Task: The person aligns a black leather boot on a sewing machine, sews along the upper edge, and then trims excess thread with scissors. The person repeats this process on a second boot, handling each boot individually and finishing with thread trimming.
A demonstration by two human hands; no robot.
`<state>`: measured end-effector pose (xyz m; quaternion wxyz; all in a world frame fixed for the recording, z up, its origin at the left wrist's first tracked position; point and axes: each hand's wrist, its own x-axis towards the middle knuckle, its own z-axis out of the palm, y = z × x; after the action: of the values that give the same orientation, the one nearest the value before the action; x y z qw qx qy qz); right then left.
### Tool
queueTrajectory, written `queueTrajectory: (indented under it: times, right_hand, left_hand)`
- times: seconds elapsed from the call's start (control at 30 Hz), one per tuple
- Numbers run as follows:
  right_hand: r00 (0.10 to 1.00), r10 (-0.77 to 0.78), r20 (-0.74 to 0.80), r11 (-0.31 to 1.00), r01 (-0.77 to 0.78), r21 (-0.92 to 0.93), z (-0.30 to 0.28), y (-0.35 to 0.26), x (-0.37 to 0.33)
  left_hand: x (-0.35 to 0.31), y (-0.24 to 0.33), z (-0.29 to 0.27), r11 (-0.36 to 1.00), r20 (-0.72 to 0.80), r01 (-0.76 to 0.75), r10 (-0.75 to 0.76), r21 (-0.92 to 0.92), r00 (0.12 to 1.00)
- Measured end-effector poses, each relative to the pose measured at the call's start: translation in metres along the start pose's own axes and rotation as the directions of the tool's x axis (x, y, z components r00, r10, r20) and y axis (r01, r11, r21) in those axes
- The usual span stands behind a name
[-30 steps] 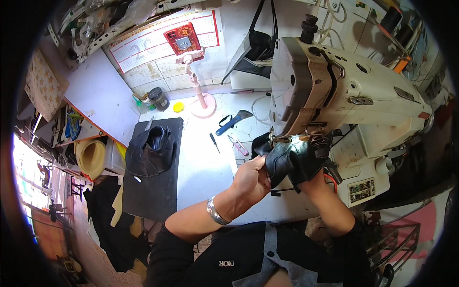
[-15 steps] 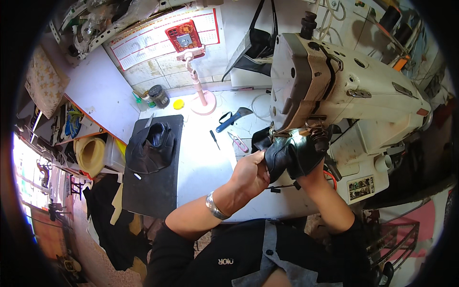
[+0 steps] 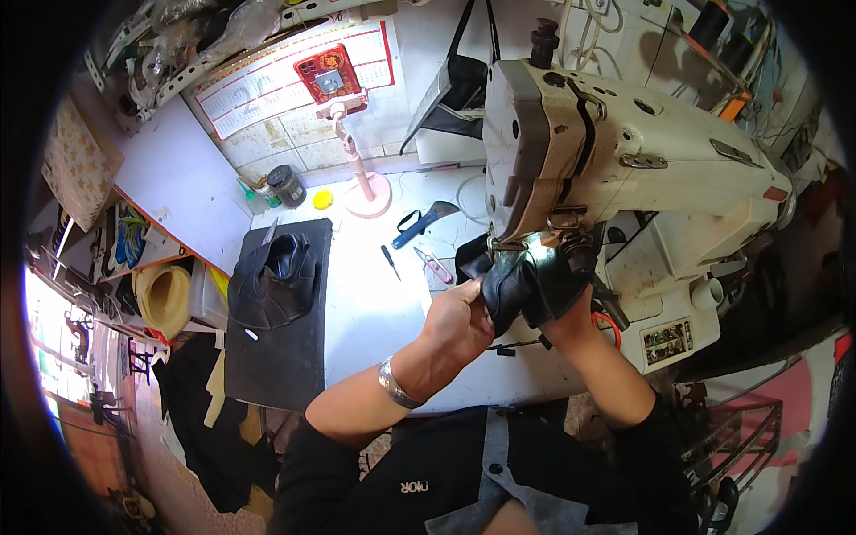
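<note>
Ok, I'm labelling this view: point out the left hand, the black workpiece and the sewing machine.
Left hand (image 3: pixel 456 323): head view, its middle.
Black workpiece (image 3: pixel 511 294): head view, its left part.
Sewing machine (image 3: pixel 678 185): head view, its white upper arm.

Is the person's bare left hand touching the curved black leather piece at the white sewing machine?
Touching: the head view shows the left hand pinching the left edge of the black leather piece, no gap between them.

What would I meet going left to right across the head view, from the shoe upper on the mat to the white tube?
Shoe upper → yellow lid → pink stand → thin black tool → blue-handled tool → left hand → black leather piece → white tube.
</note>
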<state>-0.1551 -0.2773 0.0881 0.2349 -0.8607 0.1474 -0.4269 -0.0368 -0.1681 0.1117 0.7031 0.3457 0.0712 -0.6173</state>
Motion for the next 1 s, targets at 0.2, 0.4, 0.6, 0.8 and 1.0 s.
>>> queueTrajectory:
  times: [0.2, 0.4, 0.6, 0.8, 1.0]
  right_hand:
    - [0.998, -0.06, -0.002, 0.995, 0.06, -0.082, 0.0, 0.003, 0.0]
    - [0.999, -0.036, -0.012, 0.997, 0.035, -0.066, 0.0, 0.003, -0.001]
    - [0.999, 0.044, -0.008, 0.999, -0.044, 0.01, -0.003, -0.003, -0.001]
    - [0.996, 0.08, 0.028, 0.991, -0.082, 0.105, -0.003, -0.002, -0.001]
    - [0.998, 0.064, 0.026, 0.996, -0.062, -0.063, -0.003, -0.002, -0.004]
  left_hand:
    - [-0.009, -0.001, 0.006, 1.0, 0.01, -0.008, 0.008, -0.012, 1.0]
    - [-0.01, 0.001, 0.006, 0.997, 0.036, -0.004, 0.001, 0.082, 0.999]
    - [-0.006, 0.001, 0.003, 0.996, 0.054, -0.015, 0.01, 0.09, 0.998]
    - [-0.003, -0.007, 0.003, 1.0, -0.071, -0.031, 0.031, 0.004, 0.997]
    - [0.003, -0.006, -0.006, 0.999, -0.04, 0.0, 0.001, 0.034, 0.999]
